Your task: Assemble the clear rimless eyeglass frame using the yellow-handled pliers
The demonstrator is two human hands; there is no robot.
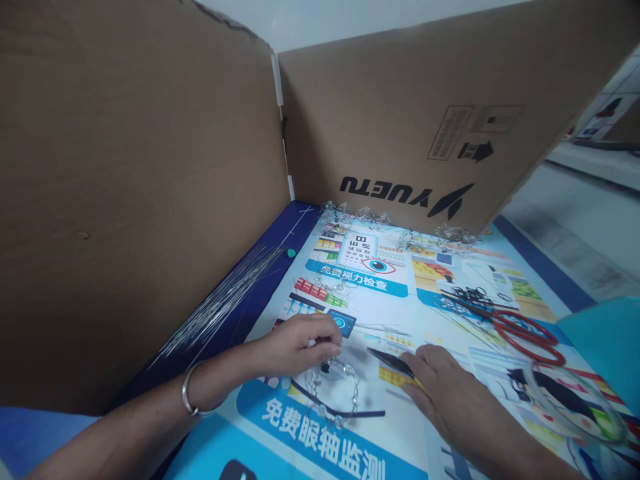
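My left hand (303,341) pinches the top of a ring of clear beads on wire (356,393), like a bracelet, between thumb and fingers. The ring hangs just over the printed sheet, and a dark bit shows at the pinch. In my right hand (445,383) is a pair of pointed pliers (390,361), its dark jaws aimed left towards the ring but apart from it. A little yellow of the handle shows; the rest is hidden in my palm. Thin wires (383,328) lie on the sheet between and beyond my hands.
Tall cardboard panels (150,167) stand left and behind. A bundle of straight wires (220,300) lies along the left, near a green piece (291,253). Beaded pieces (370,215) line the back. At right are red-handled scissors (525,327), black loops (467,295) and a clear ring-shaped coil (613,420).
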